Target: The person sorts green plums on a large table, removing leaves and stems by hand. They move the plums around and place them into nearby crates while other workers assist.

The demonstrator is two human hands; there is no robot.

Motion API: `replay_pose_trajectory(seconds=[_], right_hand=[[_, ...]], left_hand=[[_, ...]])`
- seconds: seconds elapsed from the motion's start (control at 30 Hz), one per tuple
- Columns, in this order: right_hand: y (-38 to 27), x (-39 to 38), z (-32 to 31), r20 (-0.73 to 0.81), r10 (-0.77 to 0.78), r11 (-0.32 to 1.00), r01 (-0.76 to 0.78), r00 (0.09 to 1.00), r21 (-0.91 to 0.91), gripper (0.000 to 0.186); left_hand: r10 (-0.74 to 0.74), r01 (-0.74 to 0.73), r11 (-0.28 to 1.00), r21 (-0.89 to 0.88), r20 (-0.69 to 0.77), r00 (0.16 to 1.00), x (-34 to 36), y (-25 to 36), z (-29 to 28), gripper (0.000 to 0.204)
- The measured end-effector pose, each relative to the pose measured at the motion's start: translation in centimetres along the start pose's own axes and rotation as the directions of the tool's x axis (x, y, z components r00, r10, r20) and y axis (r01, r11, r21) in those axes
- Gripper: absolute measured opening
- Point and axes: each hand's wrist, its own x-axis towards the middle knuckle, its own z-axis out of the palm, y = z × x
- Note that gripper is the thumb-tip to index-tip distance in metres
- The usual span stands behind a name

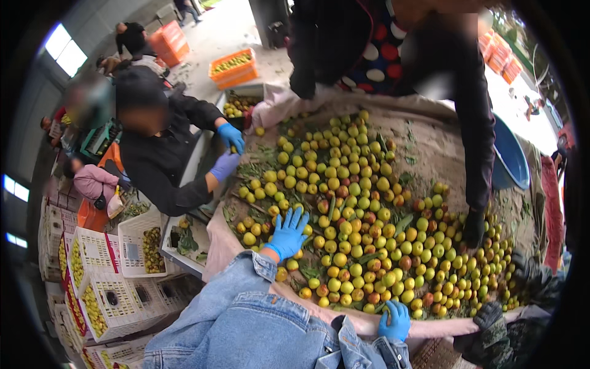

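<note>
Many green, yellow and reddish jujubes [359,224] lie loose over a cloth-covered sorting table [436,150], mixed with leaves. Toward the left side of the heap my left hand [287,232], in a blue glove, rests palm down on the fruit. Its fingers are stretched and spread. My right hand [395,322], gloved in blue too, is at the near pink edge [353,321] of the cloth. Those fingers are curled, with a greenish bit showing between them; what it is stays mostly hidden.
Across the table a person in dark sleeves [473,147] reaches into the fruit. Another person's gloved hands [228,154] work at the left; a dark glove [488,315] shows at right. White crates [126,301] stand left, a blue tub [509,154] right, an orange crate [233,77] behind.
</note>
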Motion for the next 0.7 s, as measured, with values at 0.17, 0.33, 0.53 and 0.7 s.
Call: replay_pose_trajectory(seconds=[0.17,0.33,0.53,0.7], right_hand=[[0.5,0.7,-0.4,0.025,-0.037,0.998,0.036,0.999,0.056,0.036],[4.9,0.6,1.0,0.268,-0.248,0.964,0.21,0.931,0.163,0.037],[5.1,1.2,-0.9,0.356,-0.207,0.965,0.13,0.911,0.227,0.039],[6.9,0.2,0.8,0.298,-0.193,0.936,0.084,0.935,0.341,0.041]], left_hand=[[0.401,-0.427,0.896,0.124,0.191,0.896,-5.3,3.2,-3.0,0.068],[0.019,-0.019,0.978,0.21,0.005,1.0,-6.3,-0.8,1.4,0.063],[-0.206,0.256,0.946,-0.2,0.242,0.948,-8.6,3.1,-4.4,0.072],[-0.128,0.116,0.991,0.073,0.187,0.974,-9.1,3.5,-0.8,0.073]])
